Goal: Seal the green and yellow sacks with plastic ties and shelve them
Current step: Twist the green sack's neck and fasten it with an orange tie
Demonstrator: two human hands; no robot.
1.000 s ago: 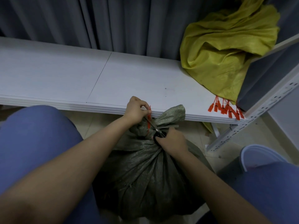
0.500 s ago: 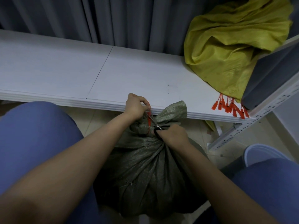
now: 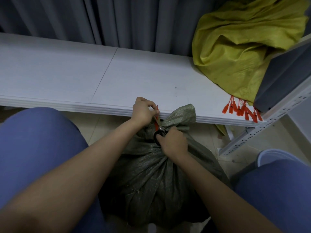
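Trimming the tie's spare tail looks like the step in hand. The green sack (image 3: 151,182) stands on the floor just below the front edge of the white shelf (image 3: 67,73), between the person's knees, its neck bunched and its loose flap rising to that edge. A red plastic tie (image 3: 157,126) sits at the neck, as far as the hands let one see. The left hand (image 3: 143,111), right at the shelf's edge, pinches the tie's tail between thumb and fingers and holds it upright. The right hand (image 3: 173,142), just below the shelf's edge, is curled round the black handles of a pair of scissors (image 3: 159,131), whose blades point up toward the tail. Whether the blades are parted or closed on it is too small to tell.

By this reading the green sack is cinched, but its tail is not yet surely cut and it is not shelved. The yellow sack (image 3: 244,47) lies slumped on the shelf's right end, against the grey curtain (image 3: 117,19). Its mouth is hidden and no tie shows on it, so I judge it unsealed. A bundle of spare red ties (image 3: 240,111) lies at the shelf's front right corner, partly under the yellow sack. Left to do, I judge: finish the cut, lift the green sack onto the shelf, then tie the yellow one.
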